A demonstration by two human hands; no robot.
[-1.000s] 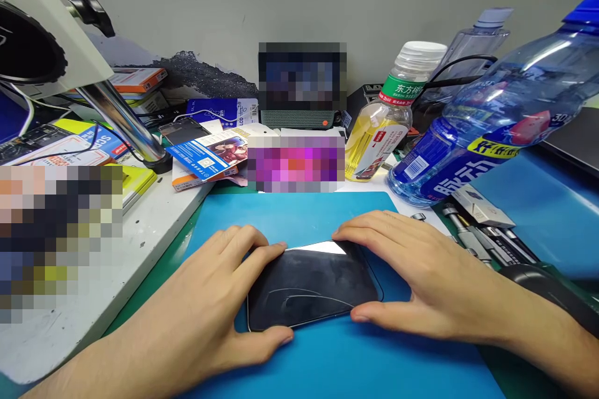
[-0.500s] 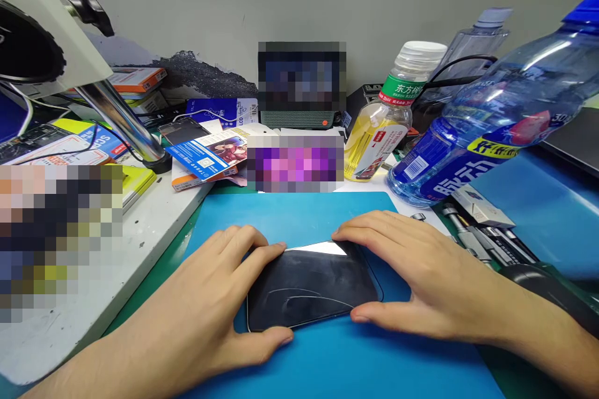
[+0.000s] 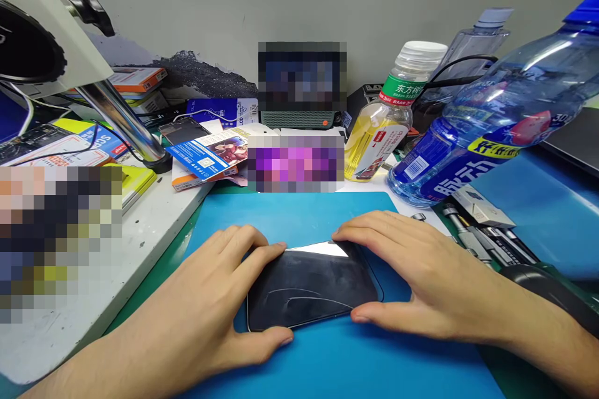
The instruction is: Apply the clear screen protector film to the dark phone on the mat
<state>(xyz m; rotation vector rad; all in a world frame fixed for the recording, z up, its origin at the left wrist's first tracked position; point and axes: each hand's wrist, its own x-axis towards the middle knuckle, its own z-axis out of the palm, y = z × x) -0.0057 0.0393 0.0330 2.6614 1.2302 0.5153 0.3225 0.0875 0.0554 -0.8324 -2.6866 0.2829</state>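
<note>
A black phone [image 3: 311, 287] lies screen up on a blue work mat [image 3: 299, 212], its glass showing a curved scratch or crack. My left hand [image 3: 219, 299] grips its left end, fingers on the far edge and thumb on the near edge. My right hand [image 3: 412, 274] grips its right end the same way, fingers at the far right corner and thumb at the near right corner. Both hands rest on the mat.
A large blue-labelled water bottle [image 3: 486, 124] leans at the right, with a yellow-liquid bottle [image 3: 388, 124] behind. Metal tools [image 3: 486, 237] lie right of the mat. A white stand base [image 3: 140, 237] with a steel post [image 3: 121, 118] and phone boxes [image 3: 206, 156] crowd the left.
</note>
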